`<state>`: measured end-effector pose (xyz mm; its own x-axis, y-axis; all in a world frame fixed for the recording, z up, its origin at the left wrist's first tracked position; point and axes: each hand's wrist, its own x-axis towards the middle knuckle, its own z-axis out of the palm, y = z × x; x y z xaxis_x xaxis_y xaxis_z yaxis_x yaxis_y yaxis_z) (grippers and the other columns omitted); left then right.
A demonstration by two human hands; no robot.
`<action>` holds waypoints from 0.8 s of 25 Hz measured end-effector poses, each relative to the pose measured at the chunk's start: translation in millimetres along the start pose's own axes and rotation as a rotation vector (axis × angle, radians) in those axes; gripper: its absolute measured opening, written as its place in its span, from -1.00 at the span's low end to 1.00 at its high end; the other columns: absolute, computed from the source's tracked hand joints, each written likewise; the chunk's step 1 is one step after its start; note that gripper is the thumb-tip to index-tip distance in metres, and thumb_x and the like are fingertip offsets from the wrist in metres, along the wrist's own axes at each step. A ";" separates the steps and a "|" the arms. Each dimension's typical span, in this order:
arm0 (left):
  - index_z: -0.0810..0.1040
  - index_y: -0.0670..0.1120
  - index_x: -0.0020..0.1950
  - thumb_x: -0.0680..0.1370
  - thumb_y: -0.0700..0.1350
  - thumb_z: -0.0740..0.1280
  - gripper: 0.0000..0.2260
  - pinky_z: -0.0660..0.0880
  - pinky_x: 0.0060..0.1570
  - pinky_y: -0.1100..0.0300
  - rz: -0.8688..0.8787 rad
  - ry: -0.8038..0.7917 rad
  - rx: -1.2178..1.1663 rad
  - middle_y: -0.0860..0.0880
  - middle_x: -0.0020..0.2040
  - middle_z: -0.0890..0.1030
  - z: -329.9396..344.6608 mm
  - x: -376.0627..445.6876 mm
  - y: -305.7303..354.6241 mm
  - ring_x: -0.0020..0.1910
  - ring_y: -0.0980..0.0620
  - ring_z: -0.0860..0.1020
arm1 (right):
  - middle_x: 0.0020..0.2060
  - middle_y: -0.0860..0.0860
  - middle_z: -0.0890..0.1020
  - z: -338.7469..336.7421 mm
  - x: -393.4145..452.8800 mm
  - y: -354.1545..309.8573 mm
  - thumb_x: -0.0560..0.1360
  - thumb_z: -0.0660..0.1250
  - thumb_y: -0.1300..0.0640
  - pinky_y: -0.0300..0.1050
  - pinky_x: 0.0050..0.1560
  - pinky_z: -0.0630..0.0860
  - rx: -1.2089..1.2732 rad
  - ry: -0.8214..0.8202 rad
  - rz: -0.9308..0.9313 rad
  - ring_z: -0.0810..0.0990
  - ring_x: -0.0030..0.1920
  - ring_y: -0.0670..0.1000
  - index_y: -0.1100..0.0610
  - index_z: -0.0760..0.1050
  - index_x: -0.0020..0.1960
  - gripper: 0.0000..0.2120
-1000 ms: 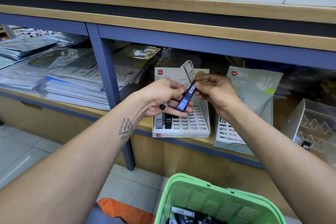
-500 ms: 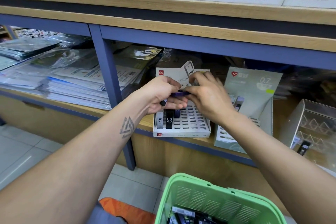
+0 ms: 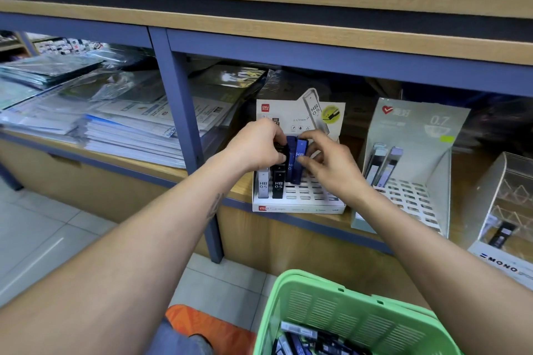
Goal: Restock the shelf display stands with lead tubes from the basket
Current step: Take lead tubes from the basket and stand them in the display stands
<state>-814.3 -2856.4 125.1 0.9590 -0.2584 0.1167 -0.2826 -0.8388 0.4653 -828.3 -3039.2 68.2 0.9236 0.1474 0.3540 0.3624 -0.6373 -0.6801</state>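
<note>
Blue lead tubes (image 3: 298, 161) stand upright in the slotted white display stand (image 3: 300, 204) on the wooden shelf (image 3: 230, 190), and both hands work at them. The right hand (image 3: 328, 164) has its fingertips curled onto the front blue tube, pinching it near the label while its lower end sits in the slots. The left hand (image 3: 256, 147) closes its fingers round a black tube (image 3: 281, 150) just left of the blue ones; how much of that tube it covers is hard to tell. In the stand's front-left corner a pale tube (image 3: 263, 186) and a black tube marked HB 0.5 (image 3: 278, 186) stand side by side. To the right, a grey 0.7 display stand (image 3: 415, 153) holds a few tubes (image 3: 383, 166) along its left side, most of its slots bare. Further right sits a clear plastic holder (image 3: 507, 196). Below, the green basket (image 3: 354, 314) holds a pile of dark lead tubes (image 3: 305, 340) at its bottom. Stacks of wrapped paper goods (image 3: 115, 124) lie in the neighbouring shelf bay.
</note>
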 end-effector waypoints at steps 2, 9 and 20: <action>0.65 -0.03 0.23 0.49 -0.07 0.50 -0.69 0.53 0.12 0.12 0.027 0.002 0.089 -0.01 0.20 0.64 2.6 0.1 -3.9 0.18 0.00 0.58 | -0.08 -0.14 0.62 1.7 -1.0 0.8 0.59 0.39 0.13 -0.13 -0.04 0.57 -0.019 0.056 -0.036 0.61 -0.14 -0.10 -0.03 0.56 0.24 -0.76; 0.64 -0.03 0.26 0.53 -0.02 0.46 -0.69 0.54 0.13 0.09 0.039 -0.025 0.144 -0.01 0.22 0.65 5.0 0.3 -9.1 0.18 0.00 0.59 | -0.06 -0.09 0.68 0.3 0.6 -4.9 0.56 0.42 0.16 -0.03 0.08 0.59 -0.081 0.003 -0.091 0.62 -0.03 -0.08 0.03 0.64 0.19 -0.79; 0.63 -0.04 0.27 0.54 -0.03 0.45 -0.70 0.51 0.05 0.15 0.012 -0.052 0.127 -0.02 0.23 0.64 2.4 -2.3 -4.9 0.17 -0.01 0.59 | 0.04 -0.09 0.64 5.3 -5.3 3.0 0.56 0.32 0.22 0.06 -0.01 0.58 -0.298 0.044 -0.204 0.61 0.04 0.04 0.02 0.64 0.17 -0.75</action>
<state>-815.2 -2852.8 120.5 0.9540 -0.2904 0.0742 -0.2976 -0.8885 0.3492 -831.5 -3037.9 60.9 0.8274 0.2654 0.4949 0.4802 -0.7914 -0.3784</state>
